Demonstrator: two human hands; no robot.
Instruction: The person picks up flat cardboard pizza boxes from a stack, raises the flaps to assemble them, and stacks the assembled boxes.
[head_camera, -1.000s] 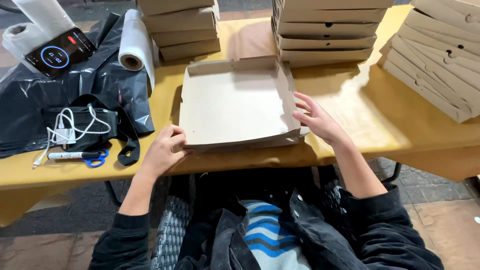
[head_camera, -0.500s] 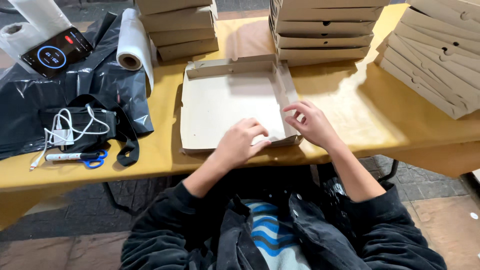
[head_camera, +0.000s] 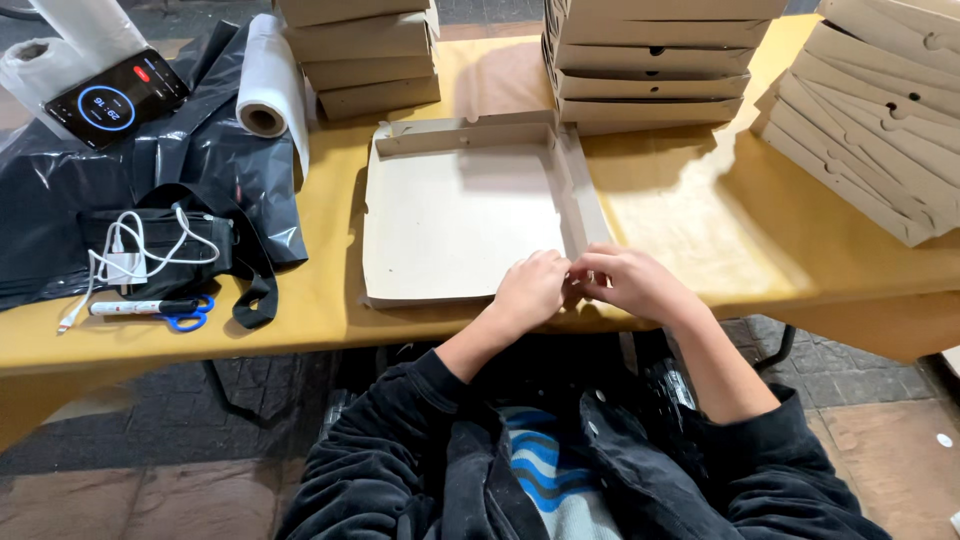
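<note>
An open, partly folded cardboard box (head_camera: 460, 210) lies flat on the yellow table (head_camera: 700, 230), its far and right walls raised. My left hand (head_camera: 530, 290) and my right hand (head_camera: 630, 283) meet at the box's near right corner. Both pinch the cardboard flap there, fingers curled on it. Dark sleeves cover my forearms.
Stacks of folded cardboard boxes stand at the back (head_camera: 365, 50), (head_camera: 650, 55) and at the right (head_camera: 880, 110). On the left lie a black plastic sheet (head_camera: 190, 160), a roll of clear bags (head_camera: 268, 85), a phone (head_camera: 115, 98), a white cable (head_camera: 130, 255), a marker and blue scissors (head_camera: 185, 315).
My left hand has moved from the box's near left edge across to the near right corner, joining my right hand. The box now lies flatter on the table.
</note>
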